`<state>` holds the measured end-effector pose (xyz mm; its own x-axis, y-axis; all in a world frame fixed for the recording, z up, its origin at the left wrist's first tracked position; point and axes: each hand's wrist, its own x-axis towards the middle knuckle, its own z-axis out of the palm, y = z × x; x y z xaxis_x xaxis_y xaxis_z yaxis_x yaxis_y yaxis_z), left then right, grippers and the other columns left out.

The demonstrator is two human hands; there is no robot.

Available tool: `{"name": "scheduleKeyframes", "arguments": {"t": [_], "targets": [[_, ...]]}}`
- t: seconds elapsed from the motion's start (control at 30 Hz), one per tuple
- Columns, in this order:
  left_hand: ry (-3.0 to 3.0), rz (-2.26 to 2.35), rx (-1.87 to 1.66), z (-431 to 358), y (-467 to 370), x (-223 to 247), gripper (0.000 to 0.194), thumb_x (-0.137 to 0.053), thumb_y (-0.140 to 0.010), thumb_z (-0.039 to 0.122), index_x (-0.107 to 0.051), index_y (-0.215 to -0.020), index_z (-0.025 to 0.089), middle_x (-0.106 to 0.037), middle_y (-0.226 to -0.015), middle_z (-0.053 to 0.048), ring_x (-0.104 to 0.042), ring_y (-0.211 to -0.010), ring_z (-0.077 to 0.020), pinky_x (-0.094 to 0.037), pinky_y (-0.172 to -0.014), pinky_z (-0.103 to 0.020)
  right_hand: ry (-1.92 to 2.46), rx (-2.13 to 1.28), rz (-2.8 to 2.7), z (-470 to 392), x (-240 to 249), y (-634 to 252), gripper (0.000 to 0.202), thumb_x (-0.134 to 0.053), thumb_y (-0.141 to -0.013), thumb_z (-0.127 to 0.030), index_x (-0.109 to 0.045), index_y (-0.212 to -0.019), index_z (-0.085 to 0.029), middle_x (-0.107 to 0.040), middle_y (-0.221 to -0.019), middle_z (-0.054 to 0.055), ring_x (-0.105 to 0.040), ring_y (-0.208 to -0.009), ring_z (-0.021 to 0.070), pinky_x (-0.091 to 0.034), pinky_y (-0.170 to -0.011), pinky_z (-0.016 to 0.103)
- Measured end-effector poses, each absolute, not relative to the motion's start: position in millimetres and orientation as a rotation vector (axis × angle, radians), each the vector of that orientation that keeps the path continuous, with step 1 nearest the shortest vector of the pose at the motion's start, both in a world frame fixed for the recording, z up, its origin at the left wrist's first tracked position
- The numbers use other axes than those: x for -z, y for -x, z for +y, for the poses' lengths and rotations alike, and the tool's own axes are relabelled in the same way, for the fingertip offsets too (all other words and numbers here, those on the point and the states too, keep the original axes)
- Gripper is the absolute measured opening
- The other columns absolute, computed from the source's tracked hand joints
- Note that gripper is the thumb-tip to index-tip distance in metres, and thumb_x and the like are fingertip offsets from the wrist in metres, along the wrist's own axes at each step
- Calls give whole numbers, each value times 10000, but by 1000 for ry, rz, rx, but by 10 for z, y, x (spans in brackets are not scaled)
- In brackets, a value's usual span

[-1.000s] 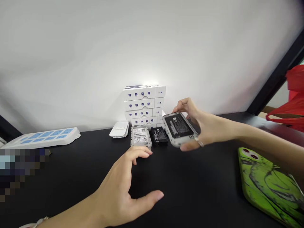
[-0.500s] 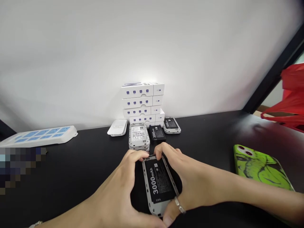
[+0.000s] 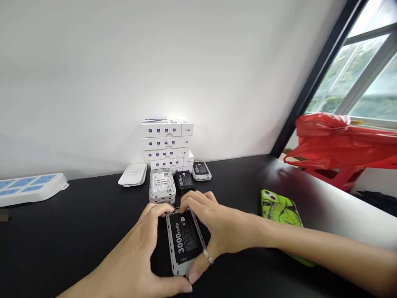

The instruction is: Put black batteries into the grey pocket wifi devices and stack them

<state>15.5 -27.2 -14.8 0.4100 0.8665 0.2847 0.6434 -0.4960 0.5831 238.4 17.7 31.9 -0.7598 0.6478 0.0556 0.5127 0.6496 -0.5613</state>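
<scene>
An open-backed, palm-sized grey-white device (image 3: 171, 255) lies between my hands, with a black battery (image 3: 187, 236) marked 3000mAh seated in it. My left hand (image 3: 141, 244) curls round the device's left side, fingertips at its top corner and thumb at the bottom edge. At the top end rest the bent fingers of my right hand (image 3: 214, 223), and its ringed thumb presses the lower right corner. Just beyond are a stack of open-backed devices (image 3: 162, 182) with labels showing, a loose black battery (image 3: 185, 180) and another device with a battery inside (image 3: 202, 170).
Several white boxes (image 3: 164, 142) are stacked against the wall. White covers (image 3: 132, 174) lie left of them. A power strip (image 3: 34, 188) sits at far left. Beside my right forearm is a phone in a green case (image 3: 281, 209); a red plastic bag (image 3: 335, 140) hangs near the window.
The view has swung to the right, so things on the table appear further left and the window shows. Both hands keep their grip round the device, its battery still seated.
</scene>
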Motion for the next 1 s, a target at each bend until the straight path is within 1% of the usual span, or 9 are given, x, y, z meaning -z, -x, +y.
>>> {"name": "scheduleKeyframes", "arguments": {"t": [0.13, 0.37, 0.43, 0.5, 0.63, 0.73, 0.83, 0.9, 1.0], "targets": [[-2259, 1278, -911, -304, -194, 127, 863, -856, -579, 452, -337, -1258, 333, -493, -1259, -92, -595, -1095, -380, -533, -873, -597, 1092, -787, -2666, 202, -401, -2306, 815, -878, -395, -582, -425, -969, -222, -454, -1039, 14, -456, -976, 232, -378, -905, 399], [-2350, 1158, -764, -308, -174, 39, 881, -839, -590, 557, -281, -1216, 287, -456, -1161, -86, -594, -1026, -344, -565, -795, -552, 1299, -850, -2640, 103, -488, -2219, 818, -905, -332, -475, -359, -890, -230, -419, -1032, 22, -444, -941, 240, -429, -776, 360], [-2355, 1132, -765, -298, -164, 42, 897, -837, -574, 589, -270, -1198, 283, -445, -1162, -88, -591, -1009, -338, -566, -789, -555, 1271, -760, -2569, 18, -476, -2254, 795, -905, -367, -432, -342, -892, -233, -433, -1019, 25, -456, -919, 232, -434, -729, 337], [-2342, 1120, -782, -293, -161, 48, 917, -842, -555, 603, -263, -1190, 282, -434, -1161, -85, -587, -996, -327, -561, -795, -557, 1201, -774, -2504, -67, -464, -2304, 714, -887, -457, -376, -352, -909, -234, -469, -974, 14, -487, -848, 202, -439, -660, 307], [-2317, 1096, -778, -305, -174, 50, 938, -844, -530, 624, -262, -1180, 281, -421, -1144, -78, -573, -1003, -331, -556, -782, -558, 966, -1240, -2345, -138, -452, -2375, 507, -782, -662, -208, -402, -995, -256, -545, -809, -56, -567, -678, 134, -480, -600, 270], [-2305, 1119, -763, -313, -189, 40, 960, -829, -526, 660, -249, -1186, 274, -406, -1166, -95, -551, -1045, -358, -552, -786, -574, 915, -1513, -2144, -69, -461, -2385, 558, -771, -665, -136, -428, -1083, -270, -590, -832, -57, -626, -693, 134, -522, -636, 284], [-2305, 1138, -763, -310, -199, 35, 987, -810, -530, 692, -226, -1199, 262, -390, -1215, -128, -513, -1115, -386, -525, -850, -605, 977, -1605, -1986, 94, -484, -2415, 549, -800, -658, -183, -467, -1089, -249, -613, -804, -41, -636, -698, 139, -518, -637, 284], [-2309, 1142, -770, -306, -199, 34, 975, -800, -544, 698, -228, -1196, 253, -387, -1235, -145, -494, -1143, -394, -498, -891, -625, 1023, -1477, -1915, 241, -488, -2465, 504, -805, -677, -273, -488, -1068, -242, -615, -777, -34, -633, -688, 142, -512, -638, 292], [-2323, 1122, -776, -306, -194, 26, 953, -802, -555, 685, -248, -1194, 246, -413, -1226, -148, -491, -1147, -389, -491, -907, -620, 1134, -1176, -1876, 487, -454, -2556, 393, -774, -696, -455, -561, -914, -207, -594, -781, -14, -613, -609, 135, -506, -604, 315]]}}
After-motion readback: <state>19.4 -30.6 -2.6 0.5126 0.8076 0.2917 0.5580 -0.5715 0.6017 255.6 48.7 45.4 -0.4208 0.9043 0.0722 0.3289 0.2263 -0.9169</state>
